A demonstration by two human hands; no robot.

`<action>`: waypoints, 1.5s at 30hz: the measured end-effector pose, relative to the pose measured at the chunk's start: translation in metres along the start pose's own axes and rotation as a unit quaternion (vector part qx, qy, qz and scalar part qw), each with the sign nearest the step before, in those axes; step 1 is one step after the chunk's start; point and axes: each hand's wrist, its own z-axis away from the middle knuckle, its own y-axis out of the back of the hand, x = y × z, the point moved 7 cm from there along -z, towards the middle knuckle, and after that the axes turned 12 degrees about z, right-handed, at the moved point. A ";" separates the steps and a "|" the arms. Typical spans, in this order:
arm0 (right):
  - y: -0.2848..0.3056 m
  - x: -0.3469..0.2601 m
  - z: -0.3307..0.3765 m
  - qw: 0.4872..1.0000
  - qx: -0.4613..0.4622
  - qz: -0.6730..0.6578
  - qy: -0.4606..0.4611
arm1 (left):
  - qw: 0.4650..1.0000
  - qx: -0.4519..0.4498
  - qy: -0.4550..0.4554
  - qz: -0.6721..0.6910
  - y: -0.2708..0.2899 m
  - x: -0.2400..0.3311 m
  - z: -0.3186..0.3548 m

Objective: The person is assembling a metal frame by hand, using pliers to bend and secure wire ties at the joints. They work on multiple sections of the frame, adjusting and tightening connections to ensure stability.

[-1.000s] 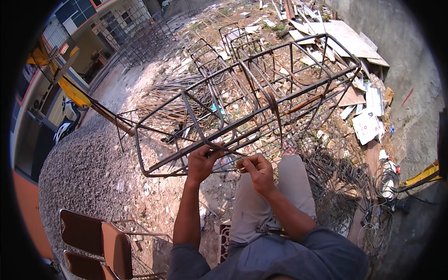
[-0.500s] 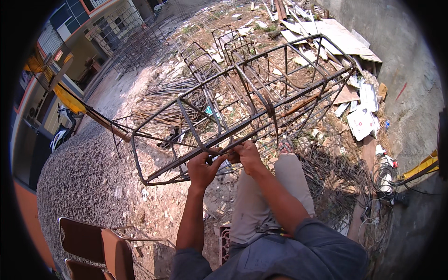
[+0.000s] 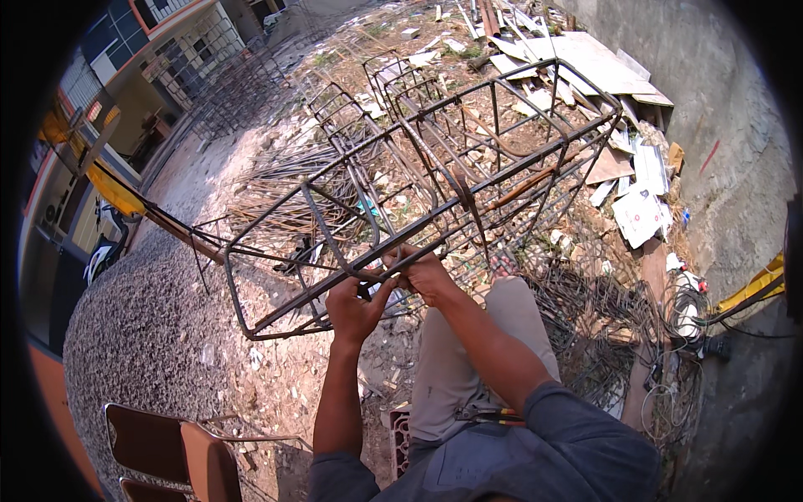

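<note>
Both hands work at one spot on the near side of a rebar cage [image 3: 385,248], which is in front of the person, above the knees, tilted across the view. The right hand [image 3: 424,274] has its fingers curled over a bar and its thumb below, clamped on the cage. The left hand [image 3: 352,311] is close beside it, thumb reaching toward the right fingers; bars cover its fingertips, so whether it grips or merely steadies cannot be told.

The step in hand appears to be close handling of a joint, where a bent stirrup [image 3: 329,241] comes down to the long bars. Any tie wire between the fingers is too small to make out. The next move seems to call for a steady hold on the joint, with the fingertips lined up at the crossing.

The cage's long axis runs slantwise, from its lower-left end, beyond the left hand, up to its far-right end, toward the scrap boards [image 3: 598,71]. Its stirrups stand across that axis. What props it up is unclear.

Pliers [image 3: 500,413] with coloured handles rest on the person's lap, apart from both hands. Tangled wire [image 3: 602,309] lies beyond the right knee.
</note>
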 end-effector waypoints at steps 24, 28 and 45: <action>-0.007 -0.003 0.009 0.925 -0.331 -0.187 0.015 | 0.996 -0.053 0.069 -0.001 0.000 -0.010 0.000; -0.013 -0.010 0.017 0.940 -0.297 -0.169 -0.002 | 0.998 -0.047 -0.027 0.016 -0.001 -0.001 -0.002; -0.004 -0.053 0.086 0.915 0.161 0.283 0.239 | 0.996 -0.068 -0.012 -0.049 0.001 0.021 -0.001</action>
